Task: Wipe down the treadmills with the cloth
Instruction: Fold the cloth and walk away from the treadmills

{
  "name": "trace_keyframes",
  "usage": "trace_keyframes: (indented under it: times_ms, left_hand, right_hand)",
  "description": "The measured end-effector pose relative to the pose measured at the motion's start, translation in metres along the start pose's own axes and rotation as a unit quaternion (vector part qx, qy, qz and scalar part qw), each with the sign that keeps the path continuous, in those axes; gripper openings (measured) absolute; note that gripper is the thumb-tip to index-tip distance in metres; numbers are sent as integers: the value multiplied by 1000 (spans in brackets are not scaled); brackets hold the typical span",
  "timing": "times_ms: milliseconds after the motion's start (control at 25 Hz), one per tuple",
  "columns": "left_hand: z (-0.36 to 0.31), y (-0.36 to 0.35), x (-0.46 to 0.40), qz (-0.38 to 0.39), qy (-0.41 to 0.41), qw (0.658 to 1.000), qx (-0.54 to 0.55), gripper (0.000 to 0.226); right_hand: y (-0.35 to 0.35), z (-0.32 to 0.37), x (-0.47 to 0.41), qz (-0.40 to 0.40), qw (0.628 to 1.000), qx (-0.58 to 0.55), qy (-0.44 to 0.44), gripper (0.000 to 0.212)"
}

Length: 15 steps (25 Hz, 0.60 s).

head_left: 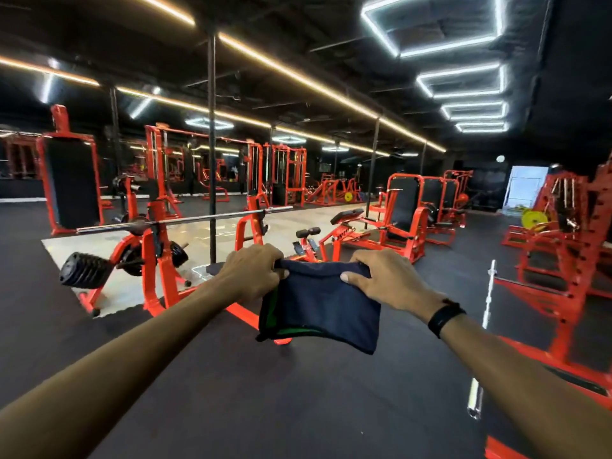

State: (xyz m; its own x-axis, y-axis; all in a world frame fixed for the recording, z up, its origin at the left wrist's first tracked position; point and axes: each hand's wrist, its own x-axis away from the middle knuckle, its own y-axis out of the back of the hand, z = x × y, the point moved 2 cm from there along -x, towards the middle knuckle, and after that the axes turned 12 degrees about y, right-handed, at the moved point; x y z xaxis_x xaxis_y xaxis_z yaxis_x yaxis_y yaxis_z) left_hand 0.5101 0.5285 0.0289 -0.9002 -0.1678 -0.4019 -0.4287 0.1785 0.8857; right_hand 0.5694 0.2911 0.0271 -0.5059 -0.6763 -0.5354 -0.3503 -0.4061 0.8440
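my left hand (253, 271) and right hand (381, 279) each pinch a top corner of the cloth (319, 306), held folded in front of the barbell (185, 220); no treadmill in view beyond the barbell; wiping not yet begun; all treadmills remain.

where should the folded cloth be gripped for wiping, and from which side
The folded navy cloth is best gripped along its top edge, from above. Both hands already pinch it there, the left hand at the top left corner and the right hand at the top right. The rest hangs flat and free below, and the layers gape at the lower left, so that side probably holds less firmly.
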Motion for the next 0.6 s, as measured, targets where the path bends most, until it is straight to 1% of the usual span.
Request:
trace_keyframes:
  times_ms: [120, 280, 400, 480, 600]
  left_hand:
    - [12, -53, -68, 9, -5, 1000, -7, 14]
    - [35, -140, -174, 75, -6, 996, -42, 19]
    - [48, -180, -262, 102, -13, 993, -52, 21]
    - [55, -198, -329, 92, -8, 994, -51, 20]
    - [77, -223, -416, 31, 17, 999, -41, 18]
  right_hand:
    - [-58, -61, -44, 22, 999, -22, -15, 28]
    - [-147, -148, -105, 87, 996, -33, 0, 29]
    - [-192, -218, -166, 123, 991, -55, -2, 28]
    - [-215, -264, -218, 121, 991, -65, -1, 28]
    - [-251, -316, -297, 106, 992, -69, 9, 30]
